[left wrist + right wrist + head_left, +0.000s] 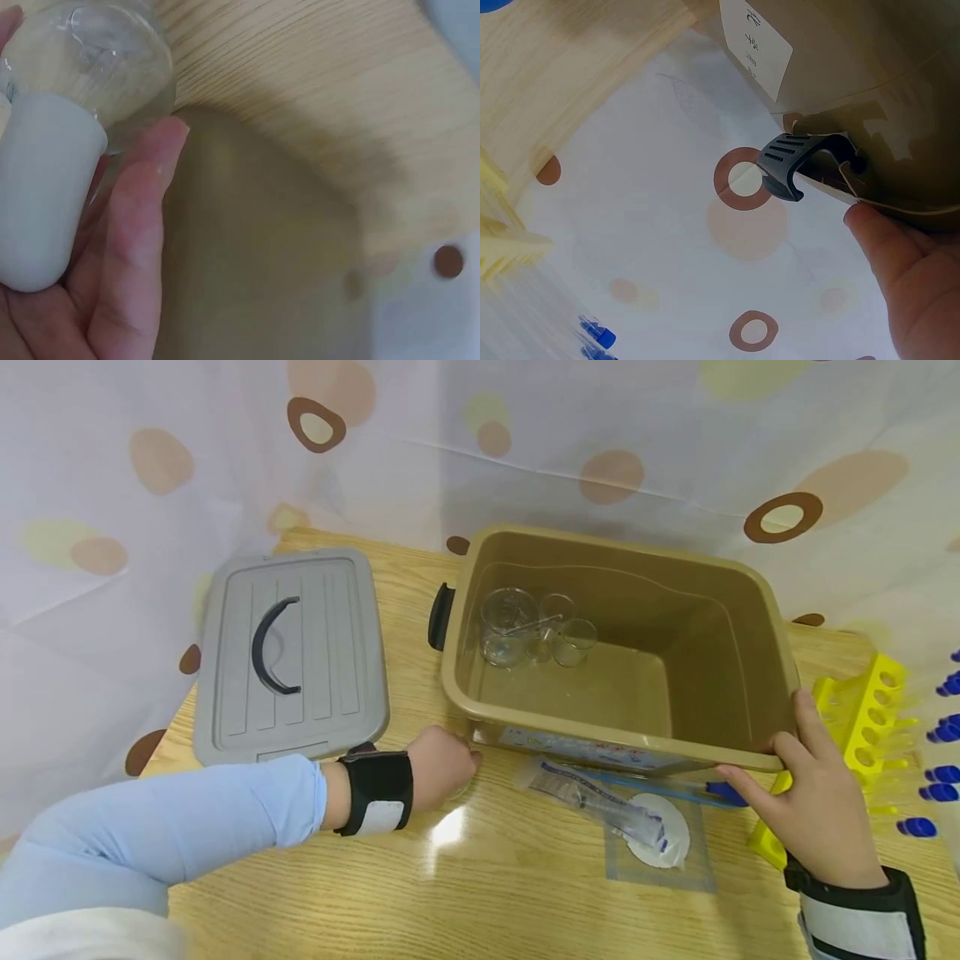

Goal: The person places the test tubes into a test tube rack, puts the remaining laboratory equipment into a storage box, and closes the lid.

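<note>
A brown plastic storage box (pixel 555 718) stands on the wooden table, tipped slightly toward me. Inside its left end are several clear glass beakers (pixel 510 618) with a thin glass rod across them. Near the box's front left corner, my left hand (pixel 442 768) holds a clear glass spirit lamp (pixel 90 60) with a white domed cap (pixel 49 187); from the head the hand hides most of it. My right hand (pixel 821 802) grips the front right corner of the box rim, thumb in front and fingers over the edge. A black latch handle (pixel 787 161) hangs at the box's end.
The grey lid (pixel 322 652) with a black handle lies left of the box. In front lie plastic-wrapped packets (pixel 592 797) and a white round paper (pixel 663 835). At right stands a yellow test tube rack (pixel 870 718) with blue-capped tubes (pixel 941 774). A patterned curtain (pixel 525 460) hangs behind.
</note>
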The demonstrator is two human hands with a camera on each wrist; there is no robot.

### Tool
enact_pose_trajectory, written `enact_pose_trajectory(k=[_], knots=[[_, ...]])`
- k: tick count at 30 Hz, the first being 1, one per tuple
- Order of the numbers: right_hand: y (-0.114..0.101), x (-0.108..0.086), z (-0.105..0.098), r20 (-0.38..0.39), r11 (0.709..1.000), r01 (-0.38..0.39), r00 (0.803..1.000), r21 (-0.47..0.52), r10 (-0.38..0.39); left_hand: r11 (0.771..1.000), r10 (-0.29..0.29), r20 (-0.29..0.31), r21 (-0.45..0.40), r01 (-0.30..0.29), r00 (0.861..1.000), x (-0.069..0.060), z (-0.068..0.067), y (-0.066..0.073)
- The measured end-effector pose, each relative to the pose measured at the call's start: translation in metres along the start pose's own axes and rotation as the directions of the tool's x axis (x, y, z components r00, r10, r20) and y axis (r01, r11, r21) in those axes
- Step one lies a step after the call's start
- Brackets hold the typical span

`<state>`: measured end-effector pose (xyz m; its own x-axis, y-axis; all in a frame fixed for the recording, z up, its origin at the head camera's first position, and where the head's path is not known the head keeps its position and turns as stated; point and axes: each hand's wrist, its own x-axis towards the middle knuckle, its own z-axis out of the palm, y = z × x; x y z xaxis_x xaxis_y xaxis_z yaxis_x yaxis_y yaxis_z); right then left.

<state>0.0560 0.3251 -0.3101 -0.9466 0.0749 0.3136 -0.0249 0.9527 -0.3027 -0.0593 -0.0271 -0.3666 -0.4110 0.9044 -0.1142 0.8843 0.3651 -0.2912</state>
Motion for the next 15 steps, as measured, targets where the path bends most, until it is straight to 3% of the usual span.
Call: enact_pose_trajectory(k=[6,9,12,15], knots=[[0.001,-0.001,-0.001,-0.016,1.0,0.006,1.0,-0.002,-0.006,0.995,0.091,-0.015,-0.045,-0.092,0.996,-0.004,-0.057,0.003],[0.001,-0.002,0.0,-0.016,1.0,0.001,1.0,0.004,-0.001,0.989,0.127,-0.097,-0.061,-0.133,0.987,-0.006,-0.088,0.001],[0.001,-0.001,0.001,-0.016,1.0,0.0,1.0,0.01,0.0,0.987,0.129,-0.209,-0.063,-0.145,0.969,-0.006,-0.118,-0.005],[-0.002,0.0,0.003,-0.024,1.0,0.009,1.0,0.021,-0.009,0.988,0.119,-0.21,-0.075,-0.138,0.97,0.004,-0.141,-0.015]])
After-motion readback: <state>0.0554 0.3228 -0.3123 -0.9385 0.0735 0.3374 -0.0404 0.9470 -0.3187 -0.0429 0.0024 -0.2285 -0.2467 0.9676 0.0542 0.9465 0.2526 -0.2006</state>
